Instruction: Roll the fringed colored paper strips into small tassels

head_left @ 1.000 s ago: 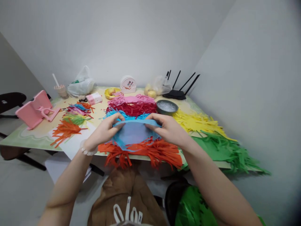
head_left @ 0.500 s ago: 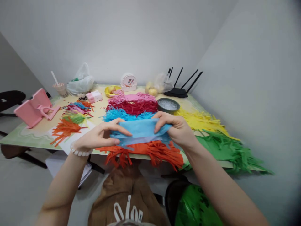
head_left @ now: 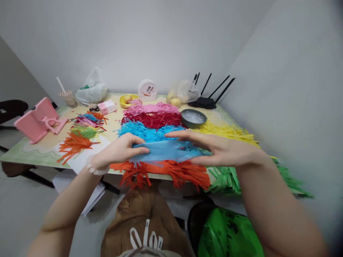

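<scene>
At centre frame a folded light-blue paper sheet [head_left: 167, 150] is held just above the near table edge [head_left: 34, 157], over the orange fringed strips [head_left: 171, 171]; it shows only a few cuts at its lower edge, so most of its fringe looks undone, while heaps already fringed lie behind it: blue [head_left: 146, 130], dark red [head_left: 154, 119], pink [head_left: 150, 107], with yellow [head_left: 227, 131] and green [head_left: 249, 175] at right. The left hand [head_left: 119, 151] pinches the sheet's left end, thumb over fingers, closed on it; the right hand [head_left: 222, 150] lies nearly flat, fingers stretched leftward along the top, thumb beneath, lightly clamping the right end. A grey bowl [head_left: 193, 118] sits behind.
</scene>
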A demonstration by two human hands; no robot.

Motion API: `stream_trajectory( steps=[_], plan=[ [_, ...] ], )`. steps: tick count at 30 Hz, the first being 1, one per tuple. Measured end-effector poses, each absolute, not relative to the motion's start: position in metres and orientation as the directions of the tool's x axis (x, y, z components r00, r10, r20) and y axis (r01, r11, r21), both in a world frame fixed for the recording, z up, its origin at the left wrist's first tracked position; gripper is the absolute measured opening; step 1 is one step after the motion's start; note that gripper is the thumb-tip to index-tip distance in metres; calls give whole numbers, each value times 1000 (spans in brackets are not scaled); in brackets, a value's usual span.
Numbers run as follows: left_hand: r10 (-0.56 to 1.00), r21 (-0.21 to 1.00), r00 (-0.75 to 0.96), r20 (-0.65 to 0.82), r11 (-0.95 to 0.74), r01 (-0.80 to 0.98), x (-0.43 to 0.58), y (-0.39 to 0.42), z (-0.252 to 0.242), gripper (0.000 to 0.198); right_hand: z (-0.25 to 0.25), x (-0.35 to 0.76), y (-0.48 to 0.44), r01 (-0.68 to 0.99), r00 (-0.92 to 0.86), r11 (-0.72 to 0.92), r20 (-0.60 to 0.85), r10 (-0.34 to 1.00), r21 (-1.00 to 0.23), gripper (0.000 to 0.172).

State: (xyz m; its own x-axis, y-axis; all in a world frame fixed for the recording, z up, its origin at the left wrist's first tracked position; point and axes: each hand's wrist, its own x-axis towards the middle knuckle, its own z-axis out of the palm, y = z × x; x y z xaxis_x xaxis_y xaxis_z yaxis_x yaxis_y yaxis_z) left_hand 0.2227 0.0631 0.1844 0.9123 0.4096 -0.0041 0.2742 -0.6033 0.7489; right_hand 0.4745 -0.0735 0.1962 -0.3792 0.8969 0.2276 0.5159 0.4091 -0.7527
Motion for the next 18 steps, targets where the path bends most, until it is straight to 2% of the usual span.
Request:
stream_trajectory(
  steps=[2, 3, 7, 10, 12, 14, 16, 18],
  plan=[
    [397, 706, 918, 18, -655, 269, 224, 61, 186, 44, 195, 471, -69, 520, -301, 335, 199, 933, -785, 66],
    [392, 692, 920, 19, -669, 271, 225, 60, 186, 42, 191, 466, -65, 551, -252, 311, 200, 947, -775, 63],
    [410, 643, 911, 36, -707, 293, 226, 59, 185, 36, 176, 445, -52, 742, -169, 239, 171, 971, -626, 14],
    [451, 616, 888, 93, -727, 304, 225, 60, 185, 31, 174, 439, -52, 773, -108, 225, 227, 968, -593, 24],
    [482, 650, 868, 121, -699, 298, 224, 60, 184, 30, 176, 439, -57, 748, -69, 220, 256, 964, -627, 24],
    [517, 756, 850, 101, -595, 272, 221, 60, 182, 28, 178, 439, -63, 670, -28, 205, 252, 967, -713, 20],
    [538, 878, 842, 49, -425, 220, 218, 59, 178, 25, 176, 439, -68, 526, 21, 177, 221, 975, -832, 15],
    [553, 947, 833, 31, -282, 152, 215, 58, 172, 25, 171, 437, -71, 368, 56, 158, 192, 980, -916, 10]
  ],
)
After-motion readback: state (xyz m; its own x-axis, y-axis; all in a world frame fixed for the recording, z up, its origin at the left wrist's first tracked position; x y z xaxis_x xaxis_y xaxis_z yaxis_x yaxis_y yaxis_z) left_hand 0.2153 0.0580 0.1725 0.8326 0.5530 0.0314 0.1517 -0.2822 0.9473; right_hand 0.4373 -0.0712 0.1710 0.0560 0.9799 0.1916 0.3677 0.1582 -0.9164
